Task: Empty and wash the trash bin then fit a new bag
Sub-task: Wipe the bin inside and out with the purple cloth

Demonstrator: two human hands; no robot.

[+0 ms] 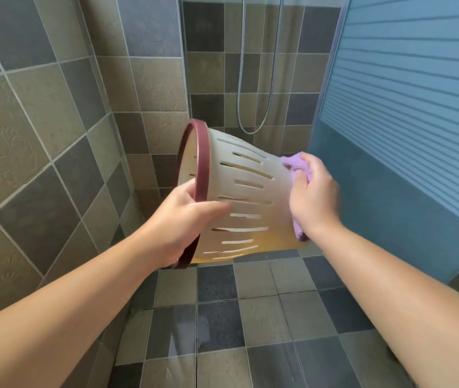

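A: What fills the view?

B: Tiled walls [41,121] in grey and beige squares, a tiled floor [250,317] of the same kind, and on the right a blue striped door panel [404,93]. A metal shower hose [253,130] hangs in a loop against the far wall.

A: And the trash bin?

B: The trash bin [250,191] is held in the air above the floor, tipped on its side, its mouth facing left and its base to the right. It is pale with long slots along its wall, and a dark red rim ring [201,169] circles the mouth.

A: The hands?

B: The left hand [183,219] grips the ring at its lower near part, thumb inside the mouth, fingers curled over the outer wall. The right hand [313,197] is at the base, its grip clamped on a purple cloth [295,163] that is pressed against the bin's bottom end. The cloth shows above and below the hand.
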